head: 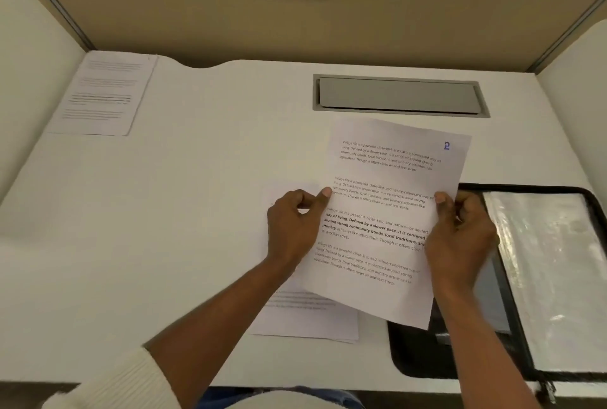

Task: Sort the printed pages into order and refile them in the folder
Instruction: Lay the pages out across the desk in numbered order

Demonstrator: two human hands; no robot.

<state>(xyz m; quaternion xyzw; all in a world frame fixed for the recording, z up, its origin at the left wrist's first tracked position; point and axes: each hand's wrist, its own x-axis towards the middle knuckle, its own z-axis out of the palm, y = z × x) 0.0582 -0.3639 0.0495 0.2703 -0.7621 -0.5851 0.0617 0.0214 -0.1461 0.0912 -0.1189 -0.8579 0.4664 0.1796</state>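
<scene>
A person at study carrel 216 holds a white printed page marked with a blue handwritten "2" (391, 211) by its two long edges. The left hand (294, 228) pinches the left edge and the right hand (460, 238) the right edge, each about halfway up the sheet. On both hands the thumb lies on the printed face and the fingers (300, 200) curl behind, so both hands are closed on the paper.

The page is tilted. It hangs over a second white printed sheet (308, 320) lying flat on the white desk (197, 211), and its lower right corner crosses the near left edge of the open black zip folder with clear plastic sleeves (555, 270) at the right. A third printed sheet (101, 93) lies well apart in the desk's far left corner, beside the carrel wall.

A single sheet like this is probably very light, thin and limp. It would droop if held at one corner and crease under a hard pinch. The two-edge hold at mid-height looks right for keeping it flat. Sliding it into a glossy sleeve would likely call for a light grip near the leading edge, since the corners could catch or buckle at the sleeve mouth. A grey metal cable hatch (397, 95) sits in the desk behind the page.
</scene>
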